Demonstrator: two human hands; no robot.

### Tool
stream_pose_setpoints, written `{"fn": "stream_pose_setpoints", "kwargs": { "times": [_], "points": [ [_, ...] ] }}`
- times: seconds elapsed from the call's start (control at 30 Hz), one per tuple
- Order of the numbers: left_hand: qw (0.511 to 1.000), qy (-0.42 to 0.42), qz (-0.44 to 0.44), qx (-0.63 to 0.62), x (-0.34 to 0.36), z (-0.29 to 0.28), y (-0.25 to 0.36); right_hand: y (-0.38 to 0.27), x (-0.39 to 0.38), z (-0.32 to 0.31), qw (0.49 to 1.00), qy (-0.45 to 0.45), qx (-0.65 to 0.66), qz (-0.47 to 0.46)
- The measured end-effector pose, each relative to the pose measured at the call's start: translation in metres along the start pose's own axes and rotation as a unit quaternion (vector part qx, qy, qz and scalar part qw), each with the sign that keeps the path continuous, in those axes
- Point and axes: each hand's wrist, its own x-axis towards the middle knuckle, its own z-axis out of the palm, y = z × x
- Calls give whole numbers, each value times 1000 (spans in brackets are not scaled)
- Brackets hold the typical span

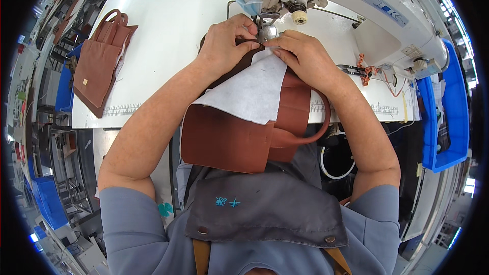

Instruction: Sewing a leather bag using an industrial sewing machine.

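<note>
A reddish-brown leather bag piece (226,132) with a looped handle (326,114) hangs over the table's front edge toward my lap. Its white lining flap (249,91) is folded over the top. My left hand (229,40) pinches the dark brown edge strip (232,69) just left of the sewing machine's presser area (267,31). On the other side, my right hand (303,53) pinches the edge of the white lining, its fingertips close to the left ones. Both hands are closed on the work, right below the needle area. The fingertips partly hide the edge they grip.
The white sewing machine (367,5) stands over the table's back right. On the white table (158,46), another brown bag (99,66) with handles lies at the left. Black-handled snips (351,70) with orange cord lie right of my hand. A blue bin (448,117) stands far right.
</note>
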Motion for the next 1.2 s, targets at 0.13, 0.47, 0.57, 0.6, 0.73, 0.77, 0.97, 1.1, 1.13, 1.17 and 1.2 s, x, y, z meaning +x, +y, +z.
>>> {"fn": "stream_pose_setpoints", "kwargs": {
  "times": [0.13, 0.47, 0.57, 0.6, 0.73, 0.77, 0.97, 1.1, 1.13, 1.17, 1.2],
  "points": [
    [997, 51, 30, 59, 17, 5, -14, 24, 6, -2, 1000, -17, -18, -18],
    [998, 42, -23, 42, 26, -2, -16, 30, 16, -5, 999, -35, 3, -6],
    [996, 49, -43, 55, 28, 0, -17, 34, 17, -4, 999, -46, -12, 6],
    [996, 48, -43, 54, 30, 1, -18, 35, 18, -4, 998, -59, -26, 21],
    [996, 53, -46, 62, 32, 1, -22, 42, 19, 2, 999, -38, -5, 24],
    [996, 53, -42, 62, 32, 1, -22, 43, 19, 3, 999, -33, -2, 33],
    [996, 56, -33, 54, 31, 1, -22, 44, 19, 3, 998, -39, -37, 32],
    [995, 61, -40, 73, 31, 2, -23, 45, 19, 2, 996, -53, -57, 34],
    [995, 64, -30, 68, 31, 2, -25, 44, 19, 2, 996, -53, -57, 33],
    [996, 67, -19, 63, 30, 2, -25, 43, 18, 2, 998, -32, -49, 1],
    [996, 68, -19, 63, 30, 2, -23, 43, 18, 3, 999, -10, -40, -32]
  ]
}}
